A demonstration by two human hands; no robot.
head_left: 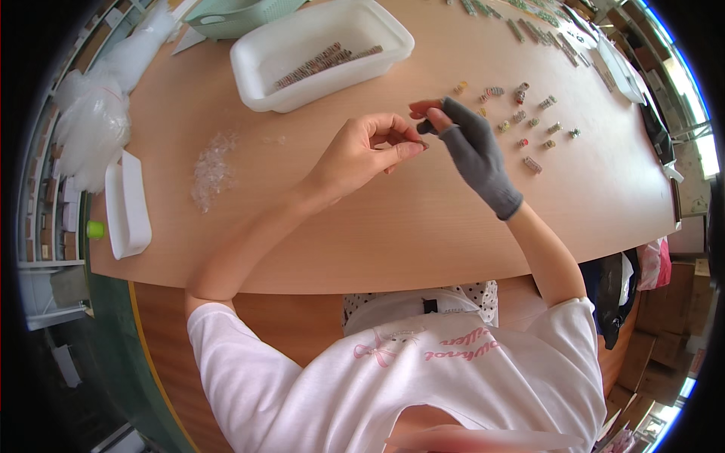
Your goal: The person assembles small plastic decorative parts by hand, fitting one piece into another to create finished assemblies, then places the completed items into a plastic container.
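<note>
My bare left hand (370, 149) is raised over the middle of the table, thumb and fingertips pinched on a tiny dark piece (424, 145) too small to name. Close to its right is my right hand (470, 143), in a grey fingerless glove. Its fingers are bent in toward the thumb, and whatever they hold is hidden. To the right of the glove, several small multicoloured cylinders (533, 164) lie or stand scattered on the table. A white plastic tub (260, 83) beyond my left hand holds a heap of brownish patterned rods (325, 66).
A loose pile of clear plastic bits (215, 170) lies on the wooden table (362, 241) left of my forearm. At the left edge are a narrow white tray (127, 204) and clear plastic bags (94, 124). A pale green basket (234, 19) stands behind the tub; rows of rods (555, 41) lie far right.
</note>
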